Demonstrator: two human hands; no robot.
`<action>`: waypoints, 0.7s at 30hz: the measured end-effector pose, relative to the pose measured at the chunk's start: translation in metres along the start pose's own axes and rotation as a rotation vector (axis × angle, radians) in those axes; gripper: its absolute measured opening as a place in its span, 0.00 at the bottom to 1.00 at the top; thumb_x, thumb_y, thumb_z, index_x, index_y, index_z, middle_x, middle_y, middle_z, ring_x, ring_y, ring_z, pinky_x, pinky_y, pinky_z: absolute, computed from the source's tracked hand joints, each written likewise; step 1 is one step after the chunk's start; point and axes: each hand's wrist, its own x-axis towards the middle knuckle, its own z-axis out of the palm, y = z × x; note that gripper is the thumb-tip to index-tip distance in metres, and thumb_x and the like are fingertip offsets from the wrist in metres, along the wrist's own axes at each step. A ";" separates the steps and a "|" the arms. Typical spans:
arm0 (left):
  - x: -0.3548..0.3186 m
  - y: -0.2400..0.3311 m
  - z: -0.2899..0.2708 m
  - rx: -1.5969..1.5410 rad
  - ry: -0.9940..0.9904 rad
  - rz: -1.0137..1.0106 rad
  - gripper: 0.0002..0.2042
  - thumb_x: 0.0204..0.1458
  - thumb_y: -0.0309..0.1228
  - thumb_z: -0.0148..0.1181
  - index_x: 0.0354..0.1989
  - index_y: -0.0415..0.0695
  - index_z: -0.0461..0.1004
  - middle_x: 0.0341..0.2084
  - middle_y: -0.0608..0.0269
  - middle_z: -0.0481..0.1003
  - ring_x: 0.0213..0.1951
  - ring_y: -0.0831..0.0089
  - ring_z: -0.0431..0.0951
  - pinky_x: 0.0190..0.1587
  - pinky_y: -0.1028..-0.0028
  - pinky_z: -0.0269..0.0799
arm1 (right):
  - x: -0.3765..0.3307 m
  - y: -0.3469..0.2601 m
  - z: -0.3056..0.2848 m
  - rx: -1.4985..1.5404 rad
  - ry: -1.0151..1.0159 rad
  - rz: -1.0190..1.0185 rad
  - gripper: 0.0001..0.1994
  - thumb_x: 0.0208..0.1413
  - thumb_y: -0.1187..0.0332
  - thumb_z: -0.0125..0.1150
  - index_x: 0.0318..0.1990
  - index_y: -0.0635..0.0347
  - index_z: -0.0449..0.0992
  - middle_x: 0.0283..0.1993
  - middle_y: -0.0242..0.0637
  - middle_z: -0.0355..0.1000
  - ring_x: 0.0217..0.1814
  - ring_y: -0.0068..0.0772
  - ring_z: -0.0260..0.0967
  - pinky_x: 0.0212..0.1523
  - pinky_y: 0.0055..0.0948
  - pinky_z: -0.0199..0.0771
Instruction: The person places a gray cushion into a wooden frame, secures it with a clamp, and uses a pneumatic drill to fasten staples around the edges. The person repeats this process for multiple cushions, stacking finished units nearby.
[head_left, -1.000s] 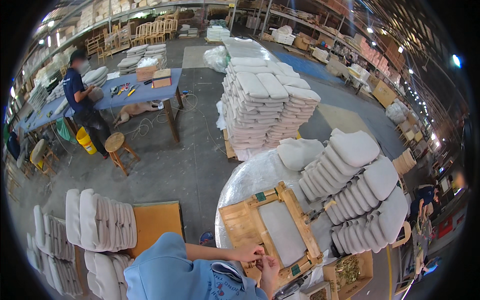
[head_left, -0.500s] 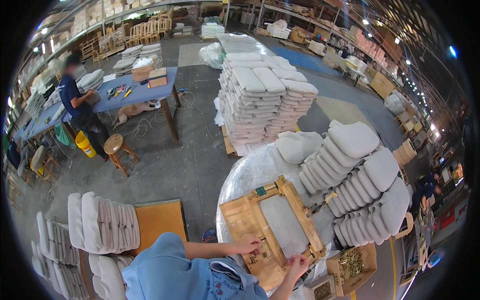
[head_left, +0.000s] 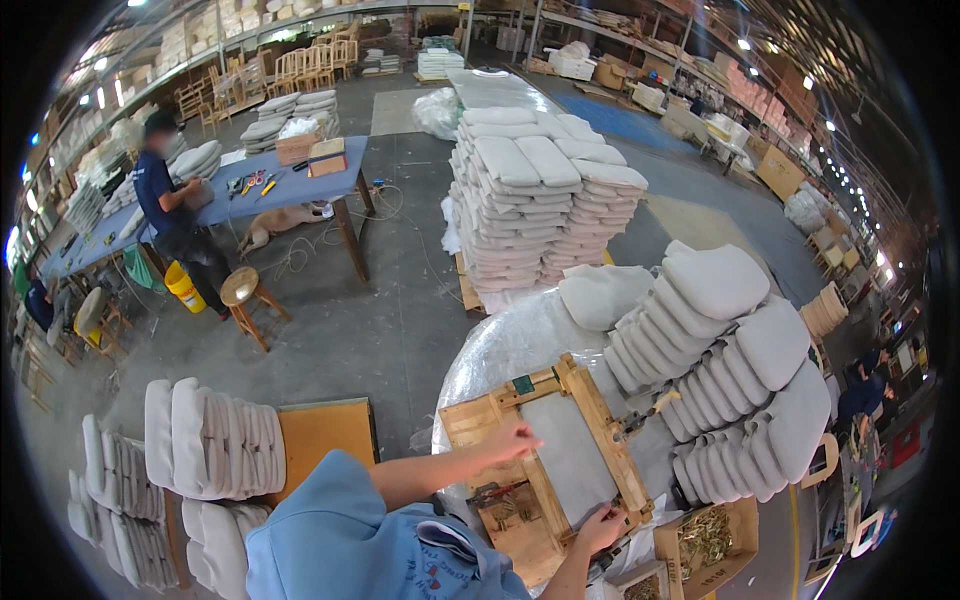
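Note:
A wooden frame jig point(head_left: 607, 435) lies on the plastic-wrapped round table, a grey padded panel point(head_left: 570, 455) set inside it. Above the panel's left edge is my left hand point(head_left: 512, 441), fingers drawn together; whatever they pinch is too small to name. My right hand point(head_left: 602, 528) is at the panel's near right corner, its fingertips closed on something I cannot make out. On the jig's left board rest a dark tool with red on its handle point(head_left: 498, 492) and several small brass-coloured metal pieces point(head_left: 522, 508).
Stacked grey cushions point(head_left: 735, 375) stand to the jig's right. A cardboard box of brass-coloured pieces point(head_left: 715, 540) sits near right, beside a smaller box point(head_left: 640, 585). More cushions point(head_left: 215, 440) are at left. Beyond, a person point(head_left: 165, 200) works at a blue table point(head_left: 300, 185).
My left hand has lifted from the small metal pieces and moved up and right over the panel, uncovering the tool on the board. The right hand stays near the same corner.

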 end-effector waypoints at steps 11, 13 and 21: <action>0.210 -0.026 0.019 0.844 0.090 0.126 0.10 0.61 0.35 0.58 0.41 0.46 0.83 0.42 0.50 0.85 0.48 0.45 0.84 0.49 0.49 0.79 | 0.016 0.002 -0.003 0.071 0.014 -0.003 0.10 0.65 0.61 0.65 0.42 0.57 0.77 0.41 0.44 0.79 0.45 0.54 0.78 0.48 0.50 0.76; 0.219 -0.040 0.026 0.867 0.162 0.119 0.12 0.63 0.36 0.55 0.47 0.46 0.81 0.45 0.49 0.84 0.50 0.46 0.83 0.51 0.48 0.79 | 0.019 0.004 0.003 0.083 0.024 -0.002 0.11 0.66 0.59 0.65 0.42 0.56 0.76 0.40 0.43 0.79 0.44 0.53 0.79 0.46 0.48 0.78; 0.217 -0.043 0.037 0.883 0.238 0.126 0.11 0.63 0.37 0.56 0.45 0.43 0.76 0.37 0.45 0.84 0.42 0.41 0.84 0.44 0.46 0.79 | 0.022 0.001 0.001 0.076 0.008 0.086 0.14 0.67 0.57 0.66 0.41 0.58 0.75 0.37 0.41 0.78 0.39 0.49 0.80 0.41 0.46 0.78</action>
